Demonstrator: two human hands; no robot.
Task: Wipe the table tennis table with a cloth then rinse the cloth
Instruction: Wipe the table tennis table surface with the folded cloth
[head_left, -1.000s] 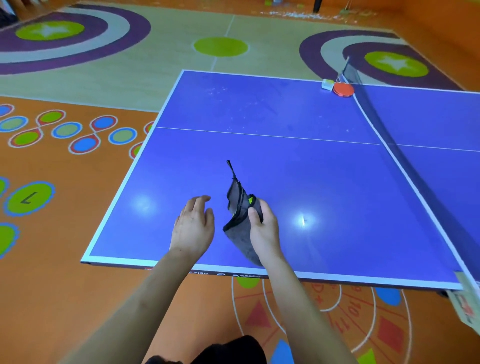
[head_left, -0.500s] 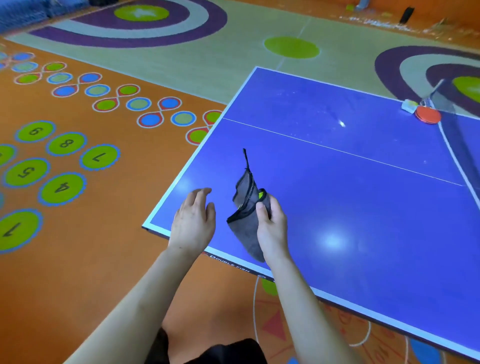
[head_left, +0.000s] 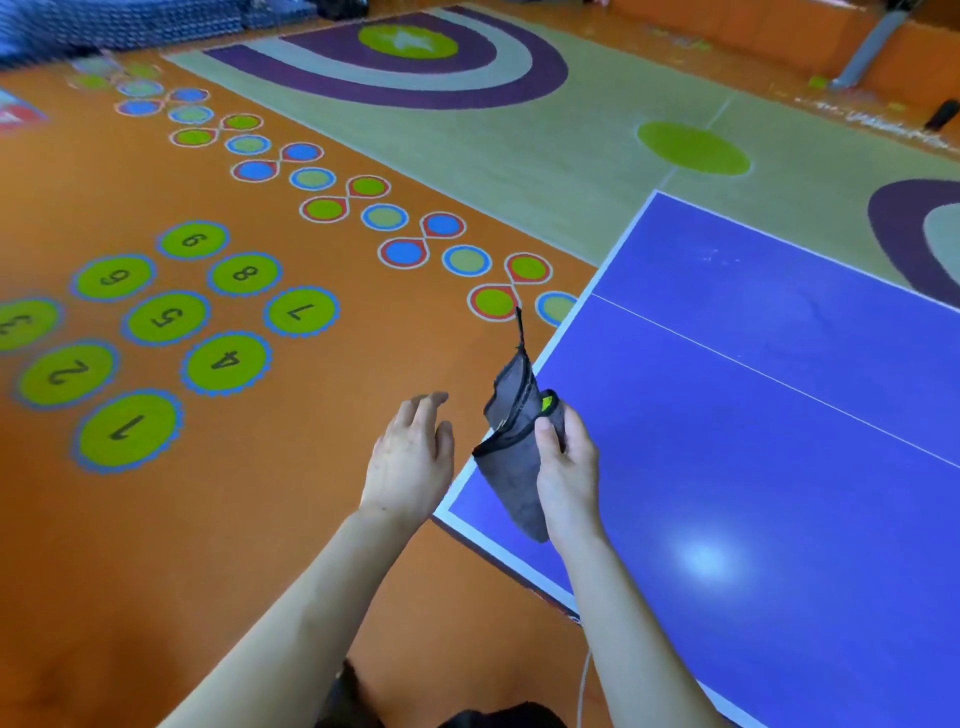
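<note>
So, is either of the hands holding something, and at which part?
The right hand holds the grey cloth, folded, around its middle, thumb on the near face. The left hand is open beside it and holds nothing.

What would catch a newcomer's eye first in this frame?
Probably the blue table tennis table filling the right side, with a grey cloth bunched upright in the right hand over its near corner. The left hand hovers open beside the cloth, not touching it. To the left, green numbered circles dot the orange floor.
</note>
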